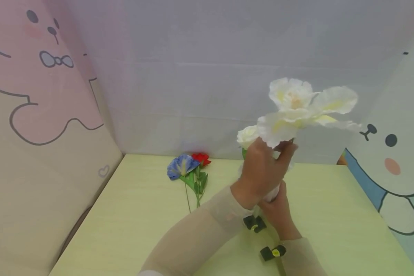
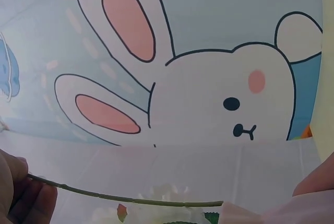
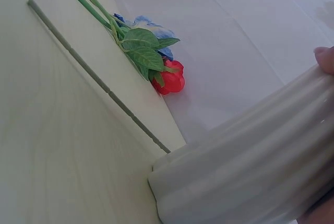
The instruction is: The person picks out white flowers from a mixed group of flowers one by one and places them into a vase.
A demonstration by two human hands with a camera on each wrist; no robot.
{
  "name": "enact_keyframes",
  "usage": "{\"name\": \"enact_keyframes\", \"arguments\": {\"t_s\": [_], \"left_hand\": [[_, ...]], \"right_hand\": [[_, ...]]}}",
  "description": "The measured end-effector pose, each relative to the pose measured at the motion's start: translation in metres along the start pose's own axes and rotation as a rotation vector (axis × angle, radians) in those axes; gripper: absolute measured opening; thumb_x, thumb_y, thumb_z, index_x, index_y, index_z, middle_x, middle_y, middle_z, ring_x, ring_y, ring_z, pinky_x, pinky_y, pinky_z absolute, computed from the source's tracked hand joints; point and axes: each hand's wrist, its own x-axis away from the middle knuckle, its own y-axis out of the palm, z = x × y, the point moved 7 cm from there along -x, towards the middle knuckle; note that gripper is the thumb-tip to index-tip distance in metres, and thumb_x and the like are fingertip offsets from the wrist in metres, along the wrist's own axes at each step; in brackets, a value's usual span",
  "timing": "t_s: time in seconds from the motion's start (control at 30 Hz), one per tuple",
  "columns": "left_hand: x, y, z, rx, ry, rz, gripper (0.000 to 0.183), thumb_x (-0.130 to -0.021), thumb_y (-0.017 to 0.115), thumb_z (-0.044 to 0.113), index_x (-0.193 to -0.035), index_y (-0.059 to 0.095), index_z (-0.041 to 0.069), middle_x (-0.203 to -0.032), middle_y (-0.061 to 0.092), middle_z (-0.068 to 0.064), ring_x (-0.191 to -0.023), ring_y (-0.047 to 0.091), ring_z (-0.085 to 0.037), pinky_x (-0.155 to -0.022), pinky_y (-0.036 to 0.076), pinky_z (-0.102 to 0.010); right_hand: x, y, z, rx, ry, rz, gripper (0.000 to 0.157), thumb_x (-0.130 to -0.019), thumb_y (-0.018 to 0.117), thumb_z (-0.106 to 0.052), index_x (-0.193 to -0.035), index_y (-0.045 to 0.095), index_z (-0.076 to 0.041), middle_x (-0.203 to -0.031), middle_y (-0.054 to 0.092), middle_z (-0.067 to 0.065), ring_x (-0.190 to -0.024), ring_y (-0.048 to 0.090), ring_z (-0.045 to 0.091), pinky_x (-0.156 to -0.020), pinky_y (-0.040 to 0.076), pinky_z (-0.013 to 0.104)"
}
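Note:
My left hand [image 1: 262, 168] pinches the stem just under a large white flower with yellow-tinged petals [image 1: 286, 124], held up over a white vase. In the left wrist view the thin stem [image 2: 130, 200] runs from these fingers to the vase's rim [image 2: 271, 211]. Lower down, my right hand [image 1: 277, 211] grips the ribbed white vase [image 3: 245, 166], its base at the pale tabletop in the right wrist view. A white rose [image 1: 247, 136] shows behind my left hand, its lower part hidden.
A blue flower [image 1: 183, 166] and a red flower [image 1: 201, 158] lie at the table's back left, stems toward me. A bare stem [image 3: 99, 80] runs behind the vase in the right wrist view. Cartoon-printed cloth [image 1: 55, 76] and a plain backdrop [image 1: 193, 76] enclose the table.

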Motion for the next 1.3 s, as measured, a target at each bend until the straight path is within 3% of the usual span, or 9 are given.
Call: {"name": "enact_keyframes", "arguments": {"t_s": [0.3,0.6,0.77,0.87,1.03,1.1,1.17,1.23,1.3], "left_hand": [[0.003,-0.005,0.005,-0.037,0.068,0.056,0.013,-0.095,0.072,0.009,-0.096,0.061,0.001,-0.083,0.065,-0.004,-0.079,0.063,-0.015,-0.081,0.047,-0.014],[0.002,-0.008,0.002,-0.011,0.030,0.095,0.020,-0.094,0.074,0.010,-0.102,0.059,0.000,-0.085,0.064,-0.006,-0.078,0.061,-0.014,-0.078,0.047,-0.014],[0.001,-0.003,0.002,-0.047,0.036,0.070,0.023,-0.096,0.072,0.012,-0.112,0.062,-0.001,-0.096,0.069,-0.008,-0.087,0.065,-0.015,-0.086,0.048,-0.014],[0.003,0.003,-0.001,-0.083,0.041,0.034,0.023,-0.096,0.072,0.013,-0.112,0.062,-0.001,-0.095,0.068,-0.007,-0.084,0.064,-0.015,-0.084,0.047,-0.014],[0.007,0.013,-0.001,-0.188,0.068,-0.037,0.017,-0.097,0.072,0.016,-0.088,0.065,0.003,-0.076,0.061,-0.002,-0.070,0.059,-0.015,-0.072,0.047,-0.017],[0.009,0.017,-0.001,-0.236,0.069,-0.069,0.028,-0.098,0.071,0.017,-0.074,0.063,0.006,-0.065,0.054,-0.001,-0.064,0.054,-0.015,-0.071,0.048,-0.020],[0.010,0.021,-0.002,-0.273,0.049,-0.109,0.036,-0.099,0.070,0.019,-0.066,0.060,0.009,-0.060,0.047,0.000,-0.062,0.051,-0.015,-0.069,0.048,-0.022],[0.012,0.027,-0.003,-0.311,0.024,-0.155,0.038,-0.100,0.069,0.020,-0.065,0.059,0.010,-0.061,0.046,0.000,-0.062,0.051,-0.015,-0.068,0.049,-0.023],[0.014,0.033,-0.004,-0.355,0.000,-0.205,0.027,-0.102,0.067,0.022,-0.077,0.064,0.010,-0.068,0.052,0.001,-0.067,0.056,-0.013,-0.069,0.049,-0.021]], "right_hand": [[-0.003,0.000,0.022,-0.012,-0.018,0.002,0.089,-0.083,0.083,-0.002,-0.151,0.025,-0.004,-0.134,0.049,0.013,-0.111,0.048,0.014,-0.090,0.040,0.019],[-0.003,-0.002,0.020,0.002,-0.008,0.044,0.081,-0.079,0.085,-0.002,-0.141,0.032,0.002,-0.118,0.055,0.013,-0.098,0.053,0.017,-0.081,0.045,0.025],[-0.003,-0.001,0.020,-0.005,0.000,0.023,0.083,-0.083,0.083,-0.003,-0.146,0.028,-0.001,-0.127,0.052,0.014,-0.106,0.050,0.020,-0.086,0.042,0.021],[-0.004,0.000,0.020,-0.006,-0.020,0.008,0.085,-0.085,0.080,-0.001,-0.149,0.025,-0.003,-0.132,0.050,0.014,-0.111,0.048,0.017,-0.089,0.040,0.018],[-0.007,0.001,0.018,-0.014,-0.090,-0.012,0.088,-0.084,0.078,0.002,-0.154,0.026,-0.010,-0.135,0.049,0.004,-0.115,0.047,0.010,-0.098,0.037,0.017],[-0.008,0.001,0.016,-0.011,-0.123,-0.018,0.080,-0.085,0.077,0.004,-0.151,0.033,-0.011,-0.127,0.052,0.000,-0.111,0.048,0.009,-0.096,0.038,0.017],[-0.010,0.002,0.013,0.013,-0.156,-0.014,0.059,-0.086,0.074,0.006,-0.136,0.046,-0.009,-0.110,0.055,-0.001,-0.098,0.050,0.011,-0.086,0.041,0.019],[-0.010,0.001,0.010,0.074,-0.184,-0.001,0.041,-0.087,0.072,0.007,-0.120,0.053,-0.007,-0.097,0.053,-0.002,-0.089,0.048,0.012,-0.078,0.041,0.022],[-0.008,0.000,0.007,0.175,-0.211,0.019,0.029,-0.086,0.069,0.009,-0.107,0.055,-0.004,-0.088,0.051,-0.002,-0.083,0.046,0.013,-0.073,0.040,0.027]]}}
